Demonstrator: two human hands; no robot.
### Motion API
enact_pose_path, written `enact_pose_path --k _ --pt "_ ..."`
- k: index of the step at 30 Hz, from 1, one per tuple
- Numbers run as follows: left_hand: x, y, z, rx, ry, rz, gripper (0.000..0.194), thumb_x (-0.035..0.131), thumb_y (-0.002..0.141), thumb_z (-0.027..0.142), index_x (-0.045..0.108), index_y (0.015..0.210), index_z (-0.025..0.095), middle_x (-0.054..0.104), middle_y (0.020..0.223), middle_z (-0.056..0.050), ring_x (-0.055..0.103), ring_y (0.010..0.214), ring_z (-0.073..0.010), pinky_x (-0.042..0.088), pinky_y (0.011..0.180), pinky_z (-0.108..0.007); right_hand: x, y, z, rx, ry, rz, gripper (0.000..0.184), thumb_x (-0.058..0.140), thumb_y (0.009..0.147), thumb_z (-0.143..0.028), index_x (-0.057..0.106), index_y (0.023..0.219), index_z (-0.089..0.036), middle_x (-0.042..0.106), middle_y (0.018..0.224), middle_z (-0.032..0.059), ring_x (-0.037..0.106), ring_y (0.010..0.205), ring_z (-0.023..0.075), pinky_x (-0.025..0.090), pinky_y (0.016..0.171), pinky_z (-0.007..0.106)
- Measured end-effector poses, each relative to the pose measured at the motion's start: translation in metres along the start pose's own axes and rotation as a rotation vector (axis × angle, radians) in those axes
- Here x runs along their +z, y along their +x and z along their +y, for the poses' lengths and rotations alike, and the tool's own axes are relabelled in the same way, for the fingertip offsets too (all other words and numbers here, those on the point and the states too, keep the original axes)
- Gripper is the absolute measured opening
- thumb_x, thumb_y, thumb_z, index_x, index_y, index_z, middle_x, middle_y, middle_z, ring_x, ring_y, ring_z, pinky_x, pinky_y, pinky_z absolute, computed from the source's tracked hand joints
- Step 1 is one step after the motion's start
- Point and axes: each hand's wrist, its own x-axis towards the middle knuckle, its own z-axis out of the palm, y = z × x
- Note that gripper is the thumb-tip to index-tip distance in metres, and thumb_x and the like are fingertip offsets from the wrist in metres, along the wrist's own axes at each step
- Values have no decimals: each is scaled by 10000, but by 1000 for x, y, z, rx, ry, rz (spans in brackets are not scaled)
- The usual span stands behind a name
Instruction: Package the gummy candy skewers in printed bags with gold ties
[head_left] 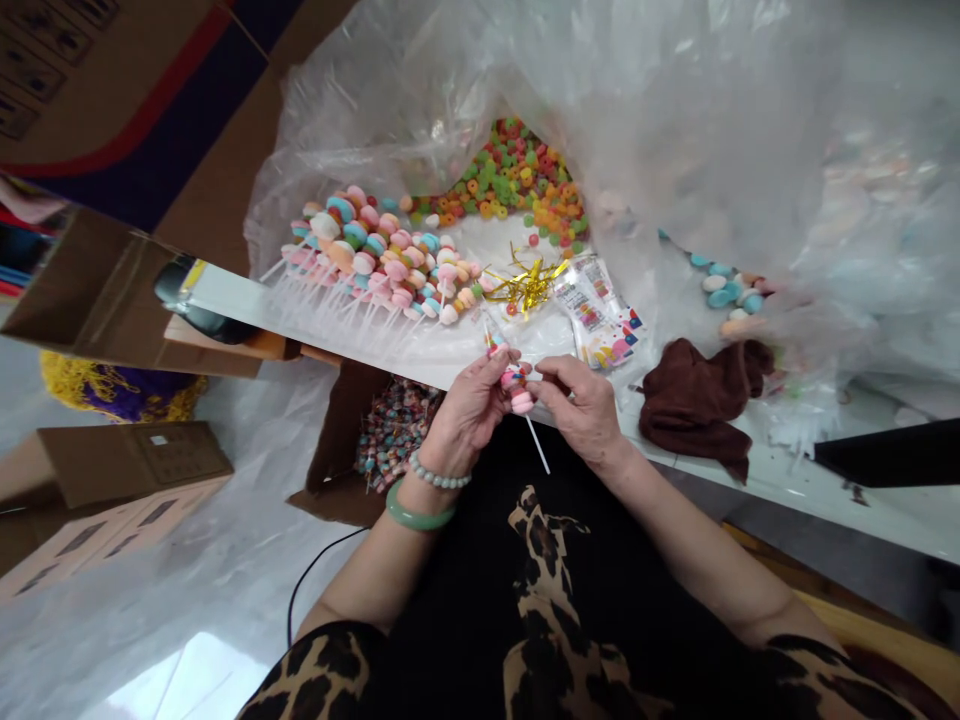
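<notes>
Leopard-print top [540, 600] fills foreground. Left hand [469, 415] and right hand [581, 410] hold candy-threaded white stick [516, 390] between them, fingers [525, 372] pinched closed on pastel candy discs [521, 400]; long axis slants far-left to near-right, lower end free below hands.

Candies [724, 292] half hidden behind hazy plastic sheeting [787, 150], probably gummies

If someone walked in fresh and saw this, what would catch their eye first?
Pastel candy skewers fan out at centre left, beside a heap of green and orange candy rings on a clear plastic sheet. At bottom centre, the left hand and the right hand hold a candy skewer.
</notes>
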Motion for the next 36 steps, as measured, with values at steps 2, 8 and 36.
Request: enact_pose_path --k 2,8,36 --pt "1 -7 -6 -47 -18 -27 248 755 769 320 628 856 125 572 634 13 522 484 -73 476 451 -200 -2 -2 1 -115 -41 -34 110 567 923 -260 654 962 -206 674 871 32 621 799 153 463 741 259" --pt "3 -28 -19 -134 65 76 316 800 711 353 632 862 132 538 576 36 505 474 -75 460 440 -195 -9 -25 2 -437 -472 -68 156 510 948 -210 661 963 -178 673 818 56 567 717 162 397 685 308" --pt "-35 -83 -36 -278 91 -74 263 820 706 305 705 863 127 647 772 -34 596 667 -96 495 657 -198 -11 -60 -25 -345 -127 -337 185 519 849 -167 579 678 -200 552 607 -17 486 563 116 350 573 260"
